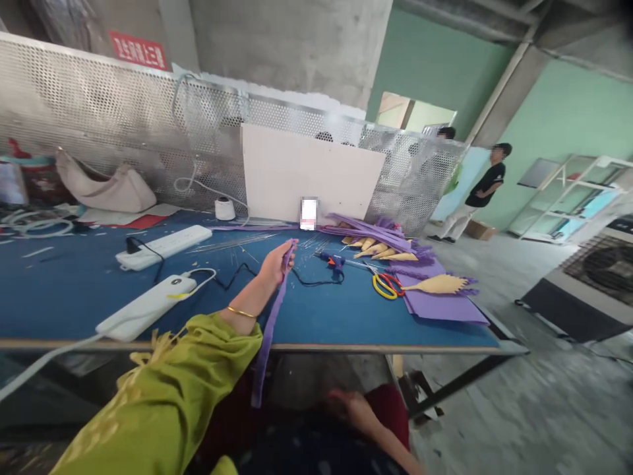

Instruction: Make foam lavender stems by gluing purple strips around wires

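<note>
My left hand (277,262), its arm in a green sleeve, is closed on the top end of a long purple strip (270,323). The strip hangs down past the table's front edge. Low in front of the table, over my lap, my right hand (352,408) is blurred, and its fingers cannot be made out. Beyond the left hand and to its right lies a blue glue gun (332,261) with a black cord. Scissors (388,286) with yellow and red handles rest near purple sheets (440,310). A beige paper-wrapped purple flower piece (440,285) lies on the sheets.
Purple strips (368,227) and several beige cones (383,249) lie at the back right. Two white power strips (148,307) sit at left. A lit phone (308,214) leans on a white board (311,171). A person (487,185) stands beyond the table.
</note>
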Tool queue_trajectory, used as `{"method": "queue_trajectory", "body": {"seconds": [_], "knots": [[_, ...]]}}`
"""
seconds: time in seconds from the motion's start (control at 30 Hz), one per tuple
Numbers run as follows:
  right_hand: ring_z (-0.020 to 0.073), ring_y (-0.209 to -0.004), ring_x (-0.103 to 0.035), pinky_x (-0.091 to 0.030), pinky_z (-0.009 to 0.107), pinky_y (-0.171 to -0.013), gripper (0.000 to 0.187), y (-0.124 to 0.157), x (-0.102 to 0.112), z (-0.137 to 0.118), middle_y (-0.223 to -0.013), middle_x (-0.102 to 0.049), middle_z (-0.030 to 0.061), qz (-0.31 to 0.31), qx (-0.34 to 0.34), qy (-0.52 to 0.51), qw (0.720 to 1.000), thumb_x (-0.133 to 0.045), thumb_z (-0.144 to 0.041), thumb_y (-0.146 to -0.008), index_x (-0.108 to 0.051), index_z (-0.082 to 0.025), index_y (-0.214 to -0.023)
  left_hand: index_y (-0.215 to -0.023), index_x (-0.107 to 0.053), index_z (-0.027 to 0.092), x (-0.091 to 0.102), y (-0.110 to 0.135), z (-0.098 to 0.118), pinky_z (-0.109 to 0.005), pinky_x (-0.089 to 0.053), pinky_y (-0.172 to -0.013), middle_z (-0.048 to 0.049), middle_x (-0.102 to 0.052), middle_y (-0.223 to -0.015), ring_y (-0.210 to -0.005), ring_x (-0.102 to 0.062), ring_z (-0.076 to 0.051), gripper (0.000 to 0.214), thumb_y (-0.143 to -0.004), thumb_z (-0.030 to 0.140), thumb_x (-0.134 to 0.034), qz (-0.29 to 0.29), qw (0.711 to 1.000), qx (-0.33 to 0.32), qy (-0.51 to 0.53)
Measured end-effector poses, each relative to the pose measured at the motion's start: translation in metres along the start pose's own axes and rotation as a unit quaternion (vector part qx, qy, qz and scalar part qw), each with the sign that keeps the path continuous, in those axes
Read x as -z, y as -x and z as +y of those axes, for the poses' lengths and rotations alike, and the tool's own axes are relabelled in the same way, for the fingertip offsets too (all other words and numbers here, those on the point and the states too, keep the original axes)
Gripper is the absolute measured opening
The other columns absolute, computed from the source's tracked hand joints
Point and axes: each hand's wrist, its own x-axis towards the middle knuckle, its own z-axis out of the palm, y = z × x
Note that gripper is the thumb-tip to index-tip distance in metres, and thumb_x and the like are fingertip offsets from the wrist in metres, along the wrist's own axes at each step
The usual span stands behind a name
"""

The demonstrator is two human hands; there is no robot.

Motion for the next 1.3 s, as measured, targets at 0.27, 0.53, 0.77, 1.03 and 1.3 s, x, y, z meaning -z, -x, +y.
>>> {"method": "queue_trajectory", "body": {"seconds": [0.27, 0.53, 0.77, 1.03, 1.3], "knots": [[0.0172, -0.069, -0.05, -0.032, 0.03, -0.073, 0.041, -0.04, 0.126, -0.017, -0.068, -0.057, 0.005, 0.291, -0.019, 0.139, 0.946, -0.034, -0.039, -0.099, -0.053, -0.019, -0.068, -0.094, -0.066, 0.013, 0.02, 0.012, 0.003, -0.012, -0.031, -0.039, 0.0016, -0.056, -0.068, -0.045, -0.043, -0.001, 0.011, -0.086, 0.02, -0.064, -0.026, 0.999, 0.019, 0.04], [0.0134, -0.06, -0.044, -0.019, 0.03, -0.06, 0.047, -0.079, 0.129, -0.013, -0.068, -0.059, 0.004, 0.269, -0.11, 0.185, 0.939, -0.034, -0.049, -0.099, -0.057, -0.018, -0.072, -0.098, -0.063, 0.015, 0.023, 0.007, 0.01, -0.012, -0.031, -0.038, 0.0024, -0.057, -0.066, -0.044, -0.042, -0.002, 0.012, -0.088, 0.022, -0.062, -0.046, 0.995, 0.017, 0.09], [0.0133, -0.059, -0.044, -0.019, 0.03, -0.059, 0.047, -0.077, 0.127, -0.014, -0.068, -0.059, 0.0038, 0.282, -0.118, 0.19, 0.933, -0.035, -0.05, -0.098, -0.055, -0.017, -0.071, -0.094, -0.066, 0.014, 0.013, 0.011, 0.009, -0.013, -0.03, -0.039, 0.0019, -0.056, -0.067, -0.045, -0.041, -0.002, 0.015, -0.083, 0.024, -0.067, -0.021, 1.0, 0.011, 0.011], [0.0127, -0.058, -0.042, -0.019, 0.029, -0.058, 0.043, -0.077, 0.127, -0.011, -0.063, -0.055, 0.0012, 0.3, -0.117, 0.17, 0.931, -0.039, -0.048, -0.097, -0.052, -0.018, -0.068, -0.086, -0.073, 0.012, -0.009, 0.077, -0.009, -0.018, -0.033, -0.044, -0.0029, -0.064, -0.072, -0.051, -0.049, -0.006, 0.023, -0.068, 0.027, -0.078, 0.029, 0.998, -0.005, -0.063], [0.014, -0.059, -0.043, -0.025, 0.027, -0.059, 0.044, -0.079, 0.129, 0.006, -0.061, -0.053, 0.0012, 0.369, -0.065, 0.137, 0.917, -0.04, -0.047, -0.096, -0.05, -0.019, -0.064, -0.085, -0.077, 0.013, -0.035, 0.177, -0.025, -0.02, -0.033, -0.047, -0.0043, -0.066, -0.073, -0.054, -0.047, -0.007, 0.037, -0.059, 0.038, -0.084, 0.056, 0.994, -0.018, -0.087]]}}
